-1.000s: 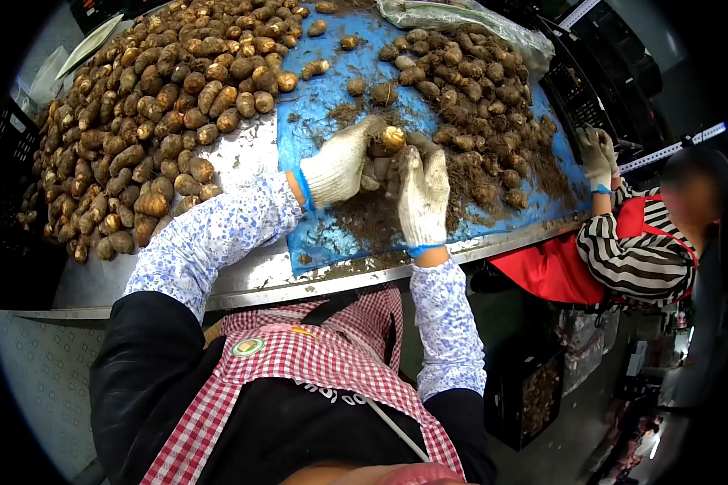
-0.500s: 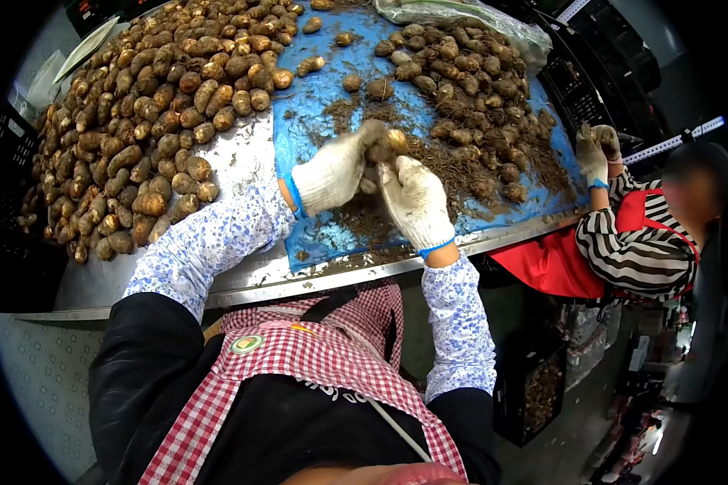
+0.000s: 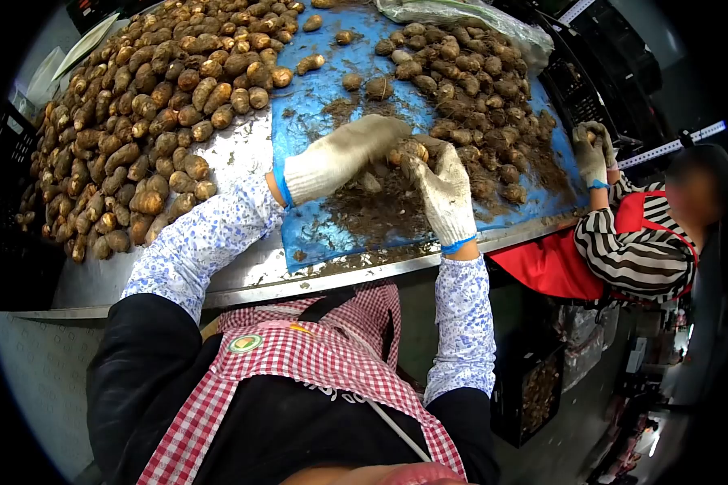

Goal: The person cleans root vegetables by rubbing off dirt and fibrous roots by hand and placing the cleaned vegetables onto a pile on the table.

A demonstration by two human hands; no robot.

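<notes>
A brown root tuber with a pale end (image 3: 408, 151) is between my two gloved hands, above the blue sheet (image 3: 323, 230). My right hand (image 3: 443, 182), in a white knitted glove, has its fingers and thumb closed round the tuber's right side. My left hand (image 3: 344, 155), gloved too, reaches over the tuber from the left; its fingertips lie against the top of it and the thumb side is partly hidden. Beneath the hands is loose dark soil with root hairs (image 3: 380, 214). A pile of hairy tubers (image 3: 469, 89) lies right of them.
Many smoother tubers (image 3: 146, 105) are heaped on the metal table (image 3: 247, 149) at the left. Crumpled clear plastic (image 3: 477, 18) lies at the back. A co-worker in a striped top (image 3: 635, 250) stands at the right, gloved hands at the table edge. A black crate (image 3: 534, 396) is below.
My right hand has moved right with the tuber. My left hand has shifted from beside the tuber to over it, its fingers straighter.
</notes>
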